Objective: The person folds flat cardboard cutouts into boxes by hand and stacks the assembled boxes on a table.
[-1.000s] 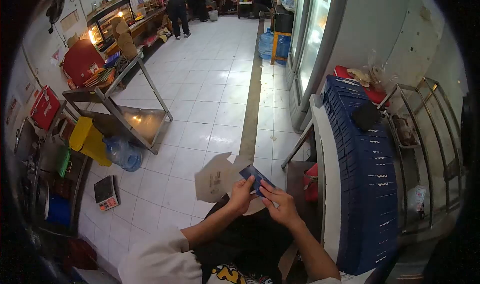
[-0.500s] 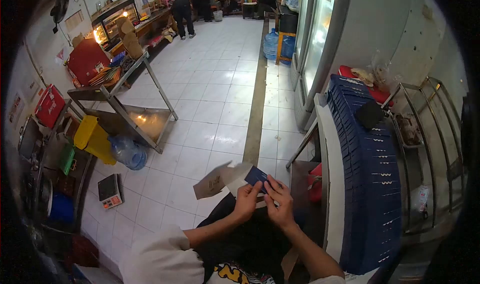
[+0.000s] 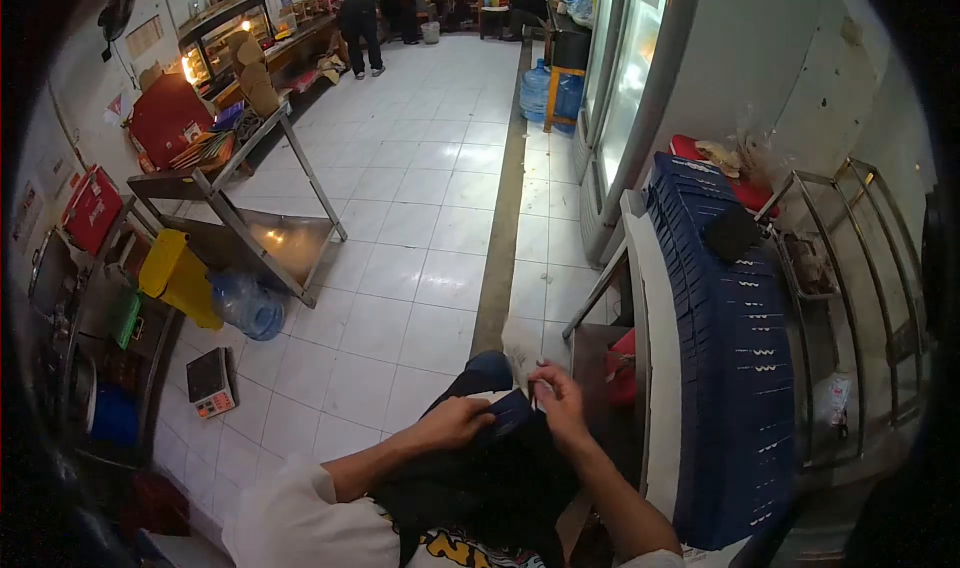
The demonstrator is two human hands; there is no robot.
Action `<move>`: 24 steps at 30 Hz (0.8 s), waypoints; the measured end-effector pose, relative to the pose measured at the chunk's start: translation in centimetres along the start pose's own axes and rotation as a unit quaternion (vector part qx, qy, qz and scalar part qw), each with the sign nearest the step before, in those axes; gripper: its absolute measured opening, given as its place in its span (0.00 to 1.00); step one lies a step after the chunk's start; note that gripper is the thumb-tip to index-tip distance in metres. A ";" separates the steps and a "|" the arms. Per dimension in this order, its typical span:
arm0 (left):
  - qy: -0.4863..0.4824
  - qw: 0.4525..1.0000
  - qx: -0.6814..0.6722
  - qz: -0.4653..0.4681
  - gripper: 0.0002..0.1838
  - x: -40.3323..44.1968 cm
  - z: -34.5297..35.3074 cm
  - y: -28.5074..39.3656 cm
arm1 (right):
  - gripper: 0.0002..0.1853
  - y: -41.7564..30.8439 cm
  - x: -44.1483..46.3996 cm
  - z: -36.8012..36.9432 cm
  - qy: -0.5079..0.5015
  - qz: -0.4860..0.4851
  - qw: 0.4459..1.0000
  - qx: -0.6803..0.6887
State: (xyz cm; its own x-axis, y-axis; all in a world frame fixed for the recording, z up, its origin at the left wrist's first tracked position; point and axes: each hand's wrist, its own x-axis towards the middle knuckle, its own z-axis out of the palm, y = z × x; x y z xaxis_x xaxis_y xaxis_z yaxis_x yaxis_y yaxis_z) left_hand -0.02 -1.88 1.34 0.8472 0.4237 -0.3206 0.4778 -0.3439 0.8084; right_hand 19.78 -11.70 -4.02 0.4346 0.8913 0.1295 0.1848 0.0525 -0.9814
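Low in front of my body, a small navy cardboard box (image 3: 511,414), partly folded, is between my two hands. My left hand (image 3: 456,424) grips its navy left part, the thumb on top. The fingers of my right hand (image 3: 559,402) pinch its right side, where a pale printed flap (image 3: 518,348) stands up. My palms hide parts of the cardboard. To my right, a long row of navy cardboard boxes (image 3: 730,368) with white marks lies packed on a white-edged table (image 3: 658,368).
A black object (image 3: 733,234) rests on the navy row. Beyond stands a metal rack (image 3: 850,308). On the left are a scale (image 3: 211,382), a water jug (image 3: 247,308), a yellow bin (image 3: 178,276) and a metal table (image 3: 225,218). Several people (image 3: 360,28) are at the far end.
My left hand has moved left and down onto the box's navy part. The wide pale flap that stuck out leftward now stands upright by my right hand. The view has shifted slightly.
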 end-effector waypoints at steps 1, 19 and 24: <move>0.009 1.000 0.005 -0.014 0.15 -0.3 0.3 -0.3 | 0.10 -2.1 -0.4 0.7 -0.026 0.152 0.981 0.116; 0.062 0.986 -0.096 -0.119 0.20 -3.1 2.4 -1.6 | 0.12 -2.2 -1.9 3.2 -0.195 -0.082 0.963 -0.167; 0.106 0.987 -0.114 -0.047 0.18 -2.9 3.9 -2.8 | 0.10 -2.1 -1.9 2.8 -0.208 -0.062 0.964 -0.154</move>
State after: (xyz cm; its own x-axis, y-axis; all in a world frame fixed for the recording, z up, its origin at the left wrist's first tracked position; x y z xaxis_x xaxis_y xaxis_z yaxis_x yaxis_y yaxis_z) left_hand -2.92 -5.47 -1.88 0.7221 0.6193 -0.3084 0.4670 -0.1075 0.8777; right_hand 16.12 -12.21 -2.55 0.0125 0.9936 0.1124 0.4935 0.0916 -0.8649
